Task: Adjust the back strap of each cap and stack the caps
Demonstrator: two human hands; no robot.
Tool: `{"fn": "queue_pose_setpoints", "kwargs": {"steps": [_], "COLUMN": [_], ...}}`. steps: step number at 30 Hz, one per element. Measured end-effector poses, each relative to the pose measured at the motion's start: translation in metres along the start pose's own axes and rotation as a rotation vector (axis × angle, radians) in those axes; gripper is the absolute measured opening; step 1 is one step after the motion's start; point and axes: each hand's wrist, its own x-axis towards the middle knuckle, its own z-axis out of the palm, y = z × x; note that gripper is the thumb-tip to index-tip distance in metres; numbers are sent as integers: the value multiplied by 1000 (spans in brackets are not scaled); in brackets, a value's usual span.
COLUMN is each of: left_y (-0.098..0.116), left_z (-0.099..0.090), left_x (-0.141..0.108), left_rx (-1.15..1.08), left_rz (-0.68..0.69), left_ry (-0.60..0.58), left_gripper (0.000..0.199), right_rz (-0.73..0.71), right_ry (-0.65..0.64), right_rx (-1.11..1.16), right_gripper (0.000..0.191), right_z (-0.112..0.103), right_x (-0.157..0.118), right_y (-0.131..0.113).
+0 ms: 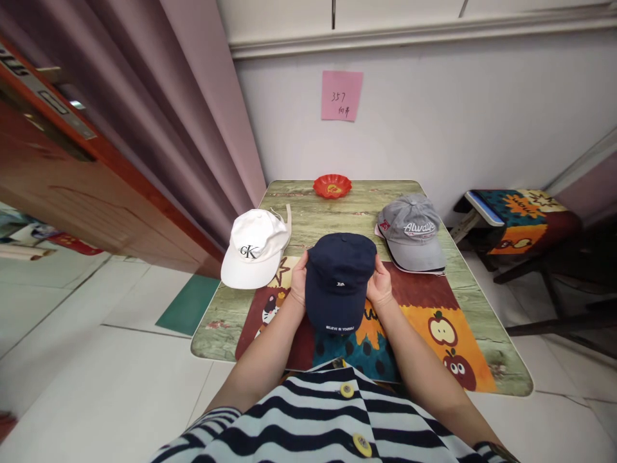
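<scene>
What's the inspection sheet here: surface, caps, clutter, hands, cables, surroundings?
Surface: green wood-grain table, printed mat on it.
Caps: navy cap held, brim toward the wearer; white GK cap at left edge; gray Always cap at right.
Clutter: red scalloped dish, far edge.
Hands: left hand and right hand hold the navy cap's sides.
Cables: nothing seen.
Surroundings: pink note on wall; mauve curtain and door at left.

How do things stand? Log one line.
left hand: holds navy cap; right hand: holds navy cap; white cap: at left; gray cap: at right; red dish: farther back
</scene>
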Motion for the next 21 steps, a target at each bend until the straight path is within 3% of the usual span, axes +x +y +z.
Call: {"fn": "queue_pose_setpoints", "kwargs": {"steps": [4, 7, 13, 15, 17, 21], "left_y": [6, 18, 41, 46, 52, 63], "left_z": [2, 1, -10, -10, -4, 22], "left_x": [2, 2, -1, -2, -3, -6], "left_rx": [24, 123, 465, 494, 524, 682], "left_rz": [63, 40, -60, -28, 12, 120], "left_ry": [3, 57, 411, 424, 419, 385], "left_gripper": [69, 56, 14, 8, 15, 22], "right_rz": [-36, -56, -17, 9, 4, -72], "right_ry": [45, 37, 9, 19, 28, 27], "right_rx": [-1, 5, 22, 27, 30, 51], "right_gripper": [41, 42, 42, 40, 37, 36], "right_z": [-2, -2, 0, 0, 0, 0], "right_x": [4, 5, 6, 5, 5, 4], "right_y": [-2, -4, -5, -4, -3, -2]}}
